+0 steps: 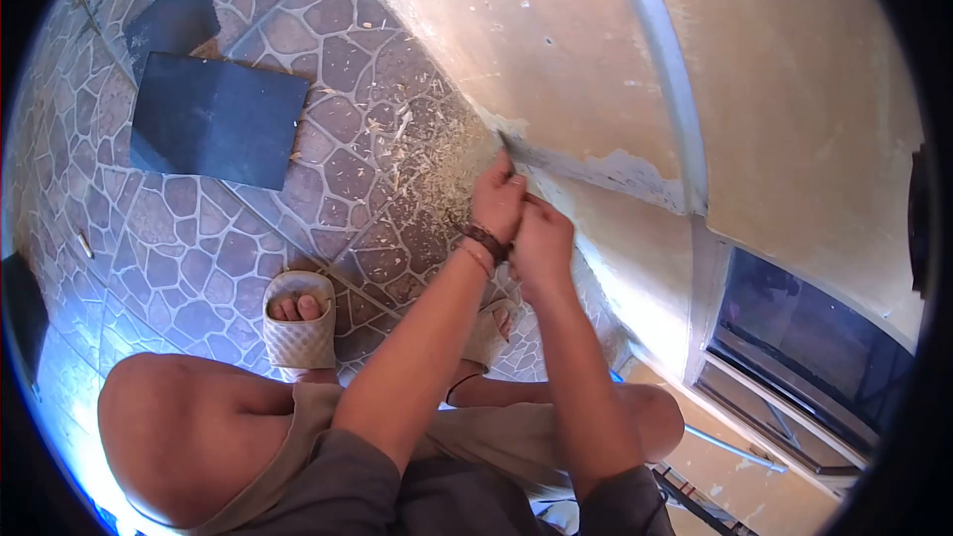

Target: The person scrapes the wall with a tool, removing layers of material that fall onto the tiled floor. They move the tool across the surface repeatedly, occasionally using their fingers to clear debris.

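Dark-grey fabric sleeves nearest cam; L hand & R hand tog. at 12 o'clock, closed narrow round thin dark tool, mostly hidden, by cream painted wall; pale loose shavings at 10 o'clock.

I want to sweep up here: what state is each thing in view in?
Left hand: partly curled, grip unclear
Right hand: curled, contents hidden
Slippers: worn
Pale shavings: scattered on the stone-patterned floor
Larger dark sheet: lying on the floor
Beige wall: finish worn away in patches
Glass pane: framed, open or shut unclear
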The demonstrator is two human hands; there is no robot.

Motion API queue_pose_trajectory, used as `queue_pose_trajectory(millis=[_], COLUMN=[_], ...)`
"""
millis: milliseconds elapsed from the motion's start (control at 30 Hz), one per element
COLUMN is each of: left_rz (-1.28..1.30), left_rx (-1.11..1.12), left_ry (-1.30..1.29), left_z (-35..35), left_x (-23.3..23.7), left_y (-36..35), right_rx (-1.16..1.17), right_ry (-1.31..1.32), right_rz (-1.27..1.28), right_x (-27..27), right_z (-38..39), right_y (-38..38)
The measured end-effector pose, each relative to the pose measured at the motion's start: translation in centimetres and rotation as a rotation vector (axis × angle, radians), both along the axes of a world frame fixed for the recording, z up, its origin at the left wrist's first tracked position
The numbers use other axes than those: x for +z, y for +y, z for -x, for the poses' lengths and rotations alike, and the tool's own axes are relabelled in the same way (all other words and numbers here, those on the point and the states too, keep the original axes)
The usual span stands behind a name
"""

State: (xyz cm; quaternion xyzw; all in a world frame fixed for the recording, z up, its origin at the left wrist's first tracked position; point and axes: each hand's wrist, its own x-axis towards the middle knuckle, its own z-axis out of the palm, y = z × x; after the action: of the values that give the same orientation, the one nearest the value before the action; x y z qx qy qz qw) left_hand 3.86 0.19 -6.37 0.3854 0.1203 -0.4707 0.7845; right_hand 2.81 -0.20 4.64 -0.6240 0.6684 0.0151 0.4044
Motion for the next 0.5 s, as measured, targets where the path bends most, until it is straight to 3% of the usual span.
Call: queue_pose_trajectory(millis=[67,167,233,367,433,500], left_rz=[-0.060,-0.197,-0.132,-0.045,-0.108,-0.199], left_rx=[-0.116,0.155,0.110,0.012,0.115,0.111], left_ry=[-0.072,-0.241,-0.165,0.045,-0.080,-0.238], left_z=[-2.4,1.6,0.5,-1.3,1.5,2.2], left_x=[1.5,5.9,6.4,5.0,6.9,11.0], left_y=[1.1,-0.9,-0.7,-0.1,-1.3,-1.0], right_rx=[0.062,-0.008,-0.097,-0.007,-0.037,-0.247], right_ry=[-0.013,-0.109,-0.088,-0.088,-0.113,-0.162], right_rz=[0.065,0.019,-0.058,0.010,-0.008,-0.123], right_x=[-1.0,3.6,5.6,3.8,5.1,8.9], right_z=[0.9,1.4,-0.1,1.7,2.7,2.9], right_y=[-0.4,-0.5,-0.7,-1.2,-1.5,-1.2])
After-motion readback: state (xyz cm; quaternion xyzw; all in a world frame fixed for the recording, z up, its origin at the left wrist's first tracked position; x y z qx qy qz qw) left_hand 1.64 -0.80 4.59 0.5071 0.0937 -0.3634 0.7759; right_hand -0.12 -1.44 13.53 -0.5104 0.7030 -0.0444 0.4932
